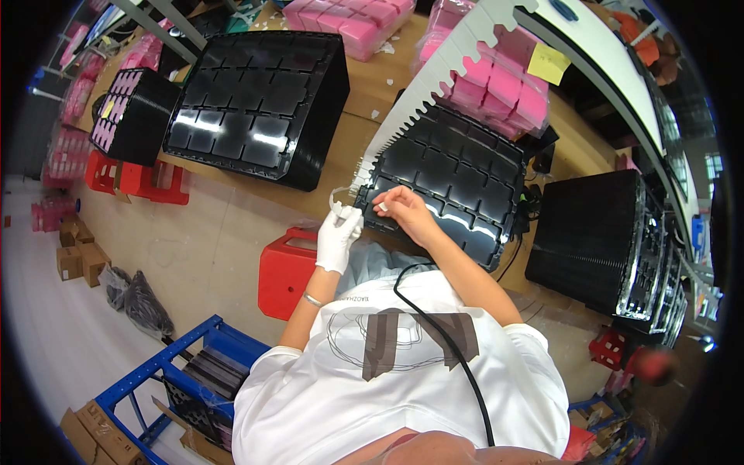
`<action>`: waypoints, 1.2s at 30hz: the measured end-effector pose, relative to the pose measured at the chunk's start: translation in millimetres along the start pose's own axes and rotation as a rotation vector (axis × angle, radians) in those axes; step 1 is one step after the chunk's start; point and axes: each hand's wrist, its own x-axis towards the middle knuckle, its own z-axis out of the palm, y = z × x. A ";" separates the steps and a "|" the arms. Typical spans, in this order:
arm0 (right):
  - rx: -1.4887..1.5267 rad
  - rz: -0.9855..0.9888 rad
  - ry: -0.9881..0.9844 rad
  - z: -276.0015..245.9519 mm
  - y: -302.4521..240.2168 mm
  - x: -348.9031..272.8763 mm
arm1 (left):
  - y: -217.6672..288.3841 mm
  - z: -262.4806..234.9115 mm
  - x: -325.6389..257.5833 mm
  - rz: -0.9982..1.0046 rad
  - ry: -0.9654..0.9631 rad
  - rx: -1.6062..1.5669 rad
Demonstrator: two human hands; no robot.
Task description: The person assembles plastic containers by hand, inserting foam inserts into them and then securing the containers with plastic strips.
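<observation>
The left hand (339,239) (it wears a white glove) has its fingers curled in, pinching a thin, pale strip (332,197) that sticks up from them. The bare right hand (404,211) has its thumb and finger pressed together on a small white bit (383,206), over the near left corner of a black tray (457,172).
</observation>
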 end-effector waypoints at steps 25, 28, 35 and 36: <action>-1.450 -0.531 0.403 -98.0 -129.1 152.2 | 19.1 53.0 26.9 -0.045 -0.008 0.036; -1.533 -0.508 0.398 -105.6 -128.4 166.0 | 13.8 55.7 26.2 -0.090 -0.017 0.045; -1.592 -0.608 0.424 -112.1 -121.5 170.9 | 4.8 47.6 37.0 -0.150 -0.013 0.035; -1.523 -0.578 0.447 -107.6 -122.8 169.4 | 5.1 46.9 38.3 -0.151 -0.013 0.035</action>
